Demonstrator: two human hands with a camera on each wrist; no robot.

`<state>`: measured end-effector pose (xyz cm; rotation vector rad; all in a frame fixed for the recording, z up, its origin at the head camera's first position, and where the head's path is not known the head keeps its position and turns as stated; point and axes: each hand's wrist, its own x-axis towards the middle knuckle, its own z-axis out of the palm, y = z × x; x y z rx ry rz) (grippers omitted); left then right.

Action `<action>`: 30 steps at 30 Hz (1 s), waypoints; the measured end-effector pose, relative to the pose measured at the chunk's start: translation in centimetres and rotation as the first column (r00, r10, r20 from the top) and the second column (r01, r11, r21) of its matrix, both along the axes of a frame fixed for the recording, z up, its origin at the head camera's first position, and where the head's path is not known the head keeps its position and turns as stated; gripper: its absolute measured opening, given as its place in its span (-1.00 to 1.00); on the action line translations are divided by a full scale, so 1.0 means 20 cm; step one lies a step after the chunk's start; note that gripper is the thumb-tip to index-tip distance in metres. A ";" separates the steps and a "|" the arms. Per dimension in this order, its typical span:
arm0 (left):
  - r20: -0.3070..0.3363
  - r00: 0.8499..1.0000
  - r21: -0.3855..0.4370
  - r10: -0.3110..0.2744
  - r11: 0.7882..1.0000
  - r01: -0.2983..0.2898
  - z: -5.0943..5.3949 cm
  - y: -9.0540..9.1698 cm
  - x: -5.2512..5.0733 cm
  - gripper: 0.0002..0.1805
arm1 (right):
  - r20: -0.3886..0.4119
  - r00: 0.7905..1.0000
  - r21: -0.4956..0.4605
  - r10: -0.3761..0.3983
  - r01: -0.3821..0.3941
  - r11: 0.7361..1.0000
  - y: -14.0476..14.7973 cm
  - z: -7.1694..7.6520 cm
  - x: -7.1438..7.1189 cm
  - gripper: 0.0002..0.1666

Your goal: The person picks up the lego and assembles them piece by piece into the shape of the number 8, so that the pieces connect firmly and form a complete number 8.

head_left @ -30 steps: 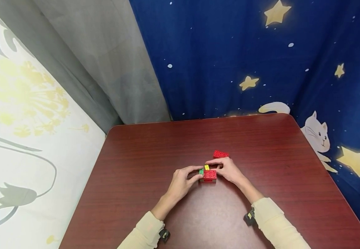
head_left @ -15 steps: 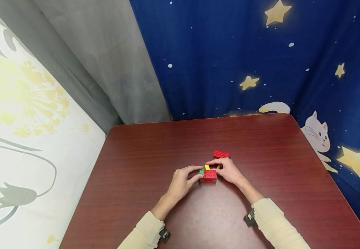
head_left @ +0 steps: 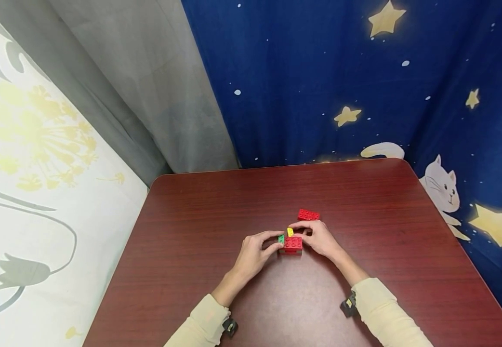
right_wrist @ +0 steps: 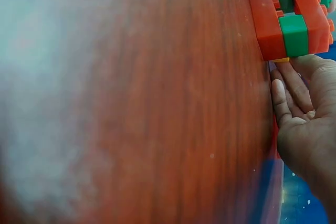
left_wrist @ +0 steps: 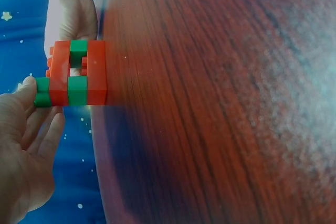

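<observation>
A small block build stands on the table: an upper red brick [head_left: 293,242] and a lower red brick [left_wrist: 97,72], with green bricks [left_wrist: 77,91] between them and a gap in the middle. On its left end sits a top green brick [head_left: 281,239]. My left hand [head_left: 251,253] pinches that top green brick between thumb and fingers. Just behind the build, my right hand [head_left: 319,237] pinches a yellow brick [head_left: 290,232], which looks slightly tilted. Only a sliver of that yellow brick [right_wrist: 282,60] shows in the right wrist view; whether it touches the build I cannot tell.
A loose red brick [head_left: 308,214] lies on the table just beyond my right hand. The brown table [head_left: 207,207] has its far edge near grey and blue curtains [head_left: 311,96]. A small black wrist camera [head_left: 349,305] sits at each sleeve.
In my right hand the yellow brick has shifted slightly right and away and tilted a little. My left hand and the block build have stayed in place.
</observation>
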<state>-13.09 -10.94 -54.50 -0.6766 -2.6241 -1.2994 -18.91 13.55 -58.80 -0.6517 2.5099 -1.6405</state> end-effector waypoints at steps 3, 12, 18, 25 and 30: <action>-0.009 1.000 -0.004 0.000 1.000 0.000 0.00 0.00 0.00 -0.63 | 0.004 1.000 -0.037 -0.003 0.003 0.999 0.00 0.00 0.01 -0.69; -0.009 1.000 0.010 -0.006 1.000 0.006 0.00 0.00 0.00 -0.64 | 0.009 0.999 -0.097 -0.050 0.050 0.994 0.02 0.02 0.04 -0.66; -0.007 1.000 -0.002 0.004 1.000 -0.004 -0.01 0.00 0.00 -0.64 | 0.066 0.996 -0.156 -0.062 0.072 0.985 0.03 0.06 0.07 -0.65; -0.009 1.000 0.002 -0.001 1.000 0.001 -0.01 0.00 0.00 -0.64 | 0.074 0.995 -0.203 -0.071 0.085 0.976 0.04 0.08 0.10 -0.60; -0.014 1.000 0.008 -0.004 1.000 0.005 -0.01 0.00 0.00 -0.63 | 0.073 0.994 -0.200 -0.081 0.095 0.975 0.05 0.10 0.13 -0.61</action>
